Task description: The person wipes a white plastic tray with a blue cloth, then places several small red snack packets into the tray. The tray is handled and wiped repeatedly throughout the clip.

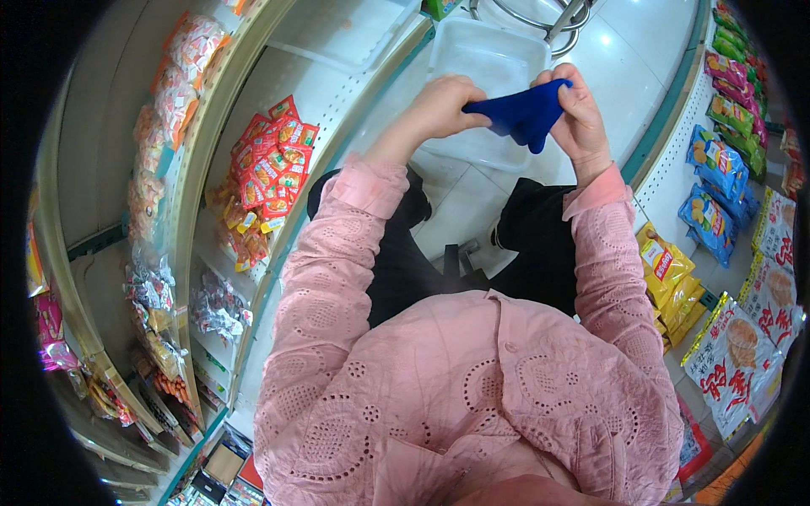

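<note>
A dark blue cloth [522,112] is stretched between my two hands, its lower edge hanging in folds. My left hand [450,109] pinches its left end between thumb and fingers. At the upper right, my right hand [573,111] grips the other end, with a small corner showing above the thumb. Beneath the cloth and hands, a translucent white plastic tub [452,50] rests low down near the tiled floor; part of it is hidden by my hands.
Shelving on the left holds red snack packets [275,158] and bagged sweets [174,88]. Blue chip bags [709,218], yellow chip bags [664,259] and white snack packs [737,360] line the right shelf. A metal ring-shaped stool base [563,28] stands beyond the tub. Another plastic tray [380,54] lies upper left.
</note>
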`<move>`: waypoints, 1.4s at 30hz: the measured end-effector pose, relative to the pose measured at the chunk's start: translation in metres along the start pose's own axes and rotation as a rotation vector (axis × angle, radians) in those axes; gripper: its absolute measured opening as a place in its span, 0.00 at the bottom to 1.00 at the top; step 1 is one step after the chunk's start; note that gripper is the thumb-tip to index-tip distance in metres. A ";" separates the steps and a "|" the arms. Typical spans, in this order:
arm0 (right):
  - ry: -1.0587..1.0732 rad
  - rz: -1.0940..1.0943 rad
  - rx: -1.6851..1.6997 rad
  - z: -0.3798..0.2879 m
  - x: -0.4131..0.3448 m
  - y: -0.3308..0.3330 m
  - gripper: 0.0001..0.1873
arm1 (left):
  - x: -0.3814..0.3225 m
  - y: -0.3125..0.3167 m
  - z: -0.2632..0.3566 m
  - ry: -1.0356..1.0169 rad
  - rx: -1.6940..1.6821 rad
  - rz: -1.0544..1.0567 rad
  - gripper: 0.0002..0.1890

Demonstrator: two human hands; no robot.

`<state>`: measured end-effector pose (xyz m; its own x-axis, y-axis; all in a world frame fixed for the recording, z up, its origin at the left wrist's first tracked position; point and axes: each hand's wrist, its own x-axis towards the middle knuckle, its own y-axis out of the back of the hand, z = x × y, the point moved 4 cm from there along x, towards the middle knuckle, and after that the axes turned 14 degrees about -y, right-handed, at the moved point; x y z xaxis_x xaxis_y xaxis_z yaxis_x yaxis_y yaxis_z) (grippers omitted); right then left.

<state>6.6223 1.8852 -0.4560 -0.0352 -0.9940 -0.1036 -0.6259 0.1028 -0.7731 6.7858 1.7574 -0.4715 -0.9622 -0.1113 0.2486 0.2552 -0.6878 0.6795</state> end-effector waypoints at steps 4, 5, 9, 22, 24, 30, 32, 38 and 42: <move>-0.005 0.480 -0.210 -0.014 -0.004 0.035 0.09 | -0.010 0.029 -0.017 0.068 -0.064 0.143 0.12; -0.026 0.658 -0.401 -0.015 -0.006 0.044 0.07 | -0.011 0.030 -0.023 0.193 -0.311 0.183 0.13; -0.151 0.707 -0.474 -0.002 -0.005 0.039 0.07 | -0.006 0.027 -0.009 0.360 -0.680 0.274 0.18; -0.380 0.341 -0.077 0.042 0.009 0.018 0.19 | -0.016 0.008 -0.023 0.740 -1.235 0.547 0.23; -0.329 0.525 -0.217 0.036 0.010 0.026 0.18 | -0.019 0.004 -0.030 0.832 -0.907 0.433 0.26; -0.052 0.547 -0.564 0.025 0.009 0.026 0.15 | -0.019 0.007 -0.044 0.647 -0.353 0.494 0.27; -0.001 0.561 -0.619 0.023 0.010 0.025 0.15 | -0.013 0.018 -0.040 0.461 -0.086 0.515 0.25; -0.155 0.763 -0.594 0.023 0.005 0.038 0.21 | -0.027 0.007 -0.050 0.979 -0.788 0.737 0.37; -0.196 0.547 -0.844 0.023 0.011 0.025 0.29 | -0.024 0.010 -0.035 0.504 -0.588 0.517 0.46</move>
<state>6.6244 1.8775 -0.4915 -0.4003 -0.7874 -0.4688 -0.9092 0.4052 0.0959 6.8087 1.7278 -0.4949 -0.7053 -0.7089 0.0002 0.7070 -0.7033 0.0747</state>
